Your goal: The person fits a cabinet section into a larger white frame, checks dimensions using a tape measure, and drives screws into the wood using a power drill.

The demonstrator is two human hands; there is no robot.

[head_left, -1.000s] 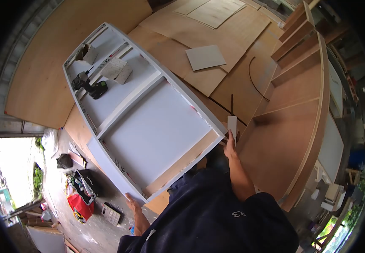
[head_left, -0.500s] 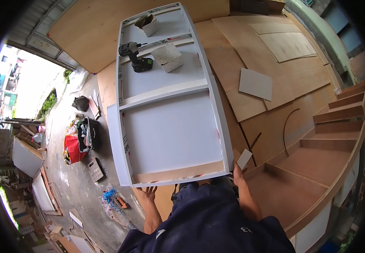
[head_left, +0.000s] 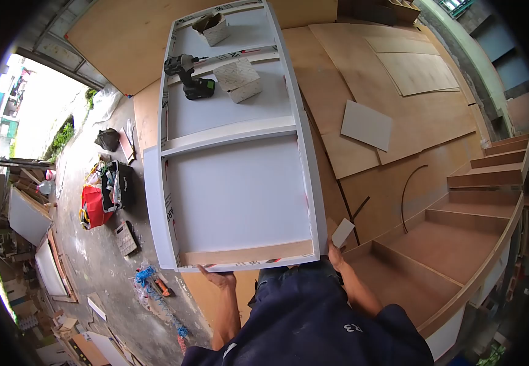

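Observation:
A white framed panel (head_left: 240, 195) with crossbars lies lengthwise in front of me. My left hand (head_left: 218, 278) grips its near edge toward the left, the fingers partly hidden by the frame. At the near right corner, my right hand (head_left: 336, 257) holds the frame's side, its fingertips partly out of sight. On the panel's far half rest a black cordless drill (head_left: 192, 80), an open cardboard box (head_left: 212, 30) and another small box (head_left: 238, 80). A small pale board piece (head_left: 342, 232) lies beside my right hand.
Plywood sheets (head_left: 392, 122) spread out beyond and right of the panel. A curved wooden shelf frame (head_left: 469, 235) stands at the right. On the concrete floor at left are a red and black tool bag (head_left: 115, 186), a calculator (head_left: 126, 238) and an orange-handled tool (head_left: 163, 287).
The view has swung round, so the panel now appears nearly upright. My left hand has shifted from the panel's left corner to its near edge; my right hand stays by the right corner.

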